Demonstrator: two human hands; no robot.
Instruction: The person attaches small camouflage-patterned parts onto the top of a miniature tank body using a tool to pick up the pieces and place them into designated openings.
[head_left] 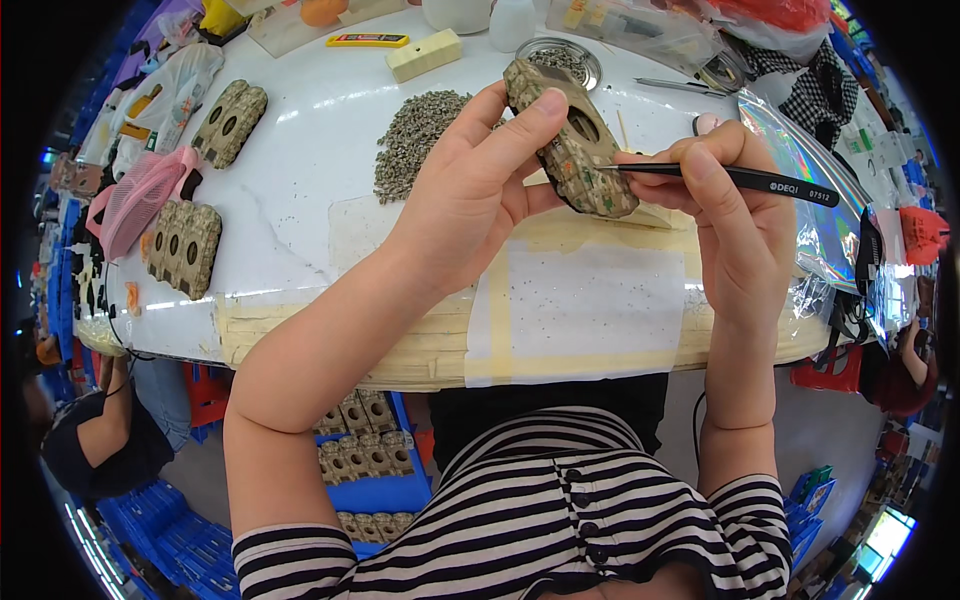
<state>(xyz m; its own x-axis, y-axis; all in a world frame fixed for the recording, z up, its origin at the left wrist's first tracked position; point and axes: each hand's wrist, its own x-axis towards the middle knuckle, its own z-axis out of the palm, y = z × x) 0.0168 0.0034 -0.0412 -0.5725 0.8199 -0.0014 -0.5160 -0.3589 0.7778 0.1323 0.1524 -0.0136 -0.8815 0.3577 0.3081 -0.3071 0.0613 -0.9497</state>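
Note:
My left hand [480,180] grips a camouflage-patterned plastic casing [590,185] with an oval opening, tilted above the table. Its thumb presses on the casing's upper face. Between the thumb and fingers of my right hand [735,200] is a pair of black tweezers [750,178]. The tweezer tips point left and meet the casing's face near its lower end. Whether a small part sits in the tips is too small to tell. Behind my left hand lies a heap of small metal parts [415,140].
White paper [580,310] dotted with tiny bits is taped at the table's near edge. Similar casings [185,247] and a pink mesh pouch [150,200] lie left. A round metal dish [560,60], a cream block [423,55] and a yellow cutter [367,40] lie beyond. Blue crates [385,490] stand below.

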